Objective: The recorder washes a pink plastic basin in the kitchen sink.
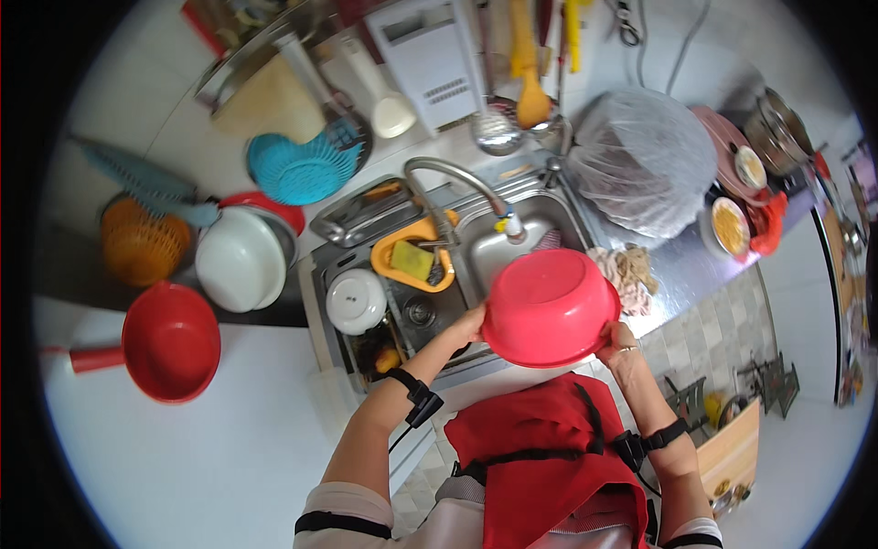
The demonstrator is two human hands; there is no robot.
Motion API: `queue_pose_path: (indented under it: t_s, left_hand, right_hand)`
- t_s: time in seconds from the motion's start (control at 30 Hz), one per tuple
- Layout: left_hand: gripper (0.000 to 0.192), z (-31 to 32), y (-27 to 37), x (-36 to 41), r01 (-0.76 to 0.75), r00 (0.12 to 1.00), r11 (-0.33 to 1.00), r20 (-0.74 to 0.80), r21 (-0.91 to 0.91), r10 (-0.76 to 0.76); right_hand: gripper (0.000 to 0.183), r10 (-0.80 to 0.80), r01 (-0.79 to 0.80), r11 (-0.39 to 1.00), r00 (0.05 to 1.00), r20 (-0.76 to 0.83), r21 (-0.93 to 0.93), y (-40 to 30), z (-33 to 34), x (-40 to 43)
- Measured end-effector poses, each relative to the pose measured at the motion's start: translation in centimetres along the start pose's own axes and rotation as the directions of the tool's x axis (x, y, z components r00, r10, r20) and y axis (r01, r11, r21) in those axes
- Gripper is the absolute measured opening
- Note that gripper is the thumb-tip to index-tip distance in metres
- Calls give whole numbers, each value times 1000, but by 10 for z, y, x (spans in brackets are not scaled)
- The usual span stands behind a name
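A pinkish-red plastic basin hangs over the front of the stainless steel sink, tipped so that its underside faces me. At its left rim is my left hand, the fingers partly hidden by the basin. My right hand grips the opposite rim, on the right. Above the right bowl curves a metal faucet; I cannot tell whether water runs from it. A yellow sponge lies in an orange sink caddy between the bowls. Crumpled cloths rest on the counter just right of the basin.
Left of the sink, a white bowl and a red long-handled dipper stand out. A white dish sits over the left bowl. Behind hang ladles and a blue basket. A plastic-covered mound occupies the right counter.
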State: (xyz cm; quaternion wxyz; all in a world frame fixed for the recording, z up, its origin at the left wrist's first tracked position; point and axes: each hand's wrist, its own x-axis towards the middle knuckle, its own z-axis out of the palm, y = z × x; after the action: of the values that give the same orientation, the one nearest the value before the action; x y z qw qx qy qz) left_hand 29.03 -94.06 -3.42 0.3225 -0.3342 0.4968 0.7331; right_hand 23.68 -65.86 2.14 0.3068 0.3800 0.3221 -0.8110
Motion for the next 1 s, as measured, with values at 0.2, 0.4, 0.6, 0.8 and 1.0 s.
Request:
queue_pose_path:
  t_s: [0.2,0.4,0.6,0.8,1.0]
  left_hand:
    - [42,-44,-24,-17,-49,976,976,-199,213,93]
    - [44,-96,-39,-34,-165,932,985,-318,53,173]
    - [48,-215,-14,-76,-788,507,573,-767,-228,392]
    - [71,-249,62,-183,-892,419,-18,-842,-451,339]
    - [53,-240,62,-203,-909,274,-193,-879,-369,389]
  right_hand:
    - [24,-6,7,998,1000,14,-60,16,0,24]
    - [22,-81,75,993,995,-58,-95,16,-14,51]
    - [18,-100,91,988,993,-68,-127,14,6,34]
    - [22,-31,30,989,1000,-3,-142,7,-26,73]
    - [18,-5,19,985,996,84,-170,8,-22,71]
